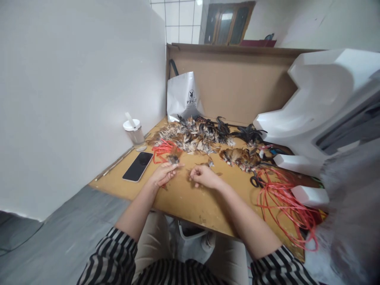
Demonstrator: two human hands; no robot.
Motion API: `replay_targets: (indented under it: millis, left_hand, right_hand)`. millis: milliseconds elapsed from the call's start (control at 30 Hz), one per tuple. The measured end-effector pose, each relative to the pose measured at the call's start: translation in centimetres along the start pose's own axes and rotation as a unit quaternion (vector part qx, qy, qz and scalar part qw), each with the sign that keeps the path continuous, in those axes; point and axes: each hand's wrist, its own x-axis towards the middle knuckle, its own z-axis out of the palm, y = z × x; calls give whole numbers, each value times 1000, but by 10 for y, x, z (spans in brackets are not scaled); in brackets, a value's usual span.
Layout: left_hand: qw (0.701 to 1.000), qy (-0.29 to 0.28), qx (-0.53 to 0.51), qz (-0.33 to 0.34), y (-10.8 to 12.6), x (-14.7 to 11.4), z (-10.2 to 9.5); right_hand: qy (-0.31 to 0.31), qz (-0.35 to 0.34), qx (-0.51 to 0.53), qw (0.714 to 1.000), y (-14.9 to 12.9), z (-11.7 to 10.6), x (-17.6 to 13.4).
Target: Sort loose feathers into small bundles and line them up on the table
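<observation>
My left hand [164, 174] is closed in a pinch on a small bunch of feathers [172, 158], brown and grey, whose tips point away from me. To its right and a short way apart, my right hand [204, 177] has its fingers curled together; what lies between them is too small to make out. Just beyond the right hand a few loose feathers [210, 162] lie on the yellow-brown tabletop [190, 202]. Red plastic strips [162, 149] are spread behind the left hand. Farther back lies a large heap of brown, white and black feathers [192, 138].
A phone [138, 166] and a lidded cup [134, 132] stand left. At the right are a brown feather pile [241, 158], black-handled scissors [256, 181], a tangle of red strips [286, 198] and white foam [320, 87]. A silver bag [181, 97] leans against the cardboard back [237, 83].
</observation>
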Motion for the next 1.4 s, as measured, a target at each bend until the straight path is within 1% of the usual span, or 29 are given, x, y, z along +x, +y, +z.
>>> replay_targets:
  millis: [67,100,167,233,300,467,567,700,800,867,967,1033,1100,1233,1400]
  left_hand:
    - [998,-34,27,-41,0,2,9]
    - [996,-47,41,-63,0,3,13]
    - [991,-66,55,-100,-1,7,22]
    - [988,-78,43,-127,-3,11,27]
    - [986,-81,14,-142,-5,15,29]
    - [982,-87,-39,-163,-7,19,26]
    - [979,-93,-40,-178,-8,17,32]
    - [972,-113,-28,-205,-15,13,42]
    - [969,-126,-30,-212,-20,12,47]
    - [971,-116,-29,-208,-22,13,48]
    - [979,-77,-23,-186,-23,15,48]
    - [985,-49,-13,-167,-22,16,48]
    - [988,-27,4,-151,-22,17,49]
    - [991,5,57,-119,-23,19,52]
    - [986,36,127,-101,-26,22,60]
  right_hand:
    - [0,8,87,996,3,-13,-8]
    - [10,10,112,994,4,-18,-11]
    - [41,4,129,991,7,-26,-16]
    - [72,-13,125,990,11,-31,-20]
    - [91,-30,114,989,16,-35,-24]
    - [97,-46,82,991,21,-40,-33]
    - [112,-56,74,989,19,-41,-37]
    - [156,-75,63,983,18,-41,-37]
    - [179,-82,59,979,20,-41,-36]
    - [186,-84,59,977,20,-41,-36]
    - [181,-78,49,979,22,-40,-36]
    - [178,-73,19,981,23,-39,-35]
    - [178,-78,-38,980,25,-37,-34]
    - [191,-127,-148,962,23,-33,-33]
    - [223,-165,-192,941,15,-33,-36]
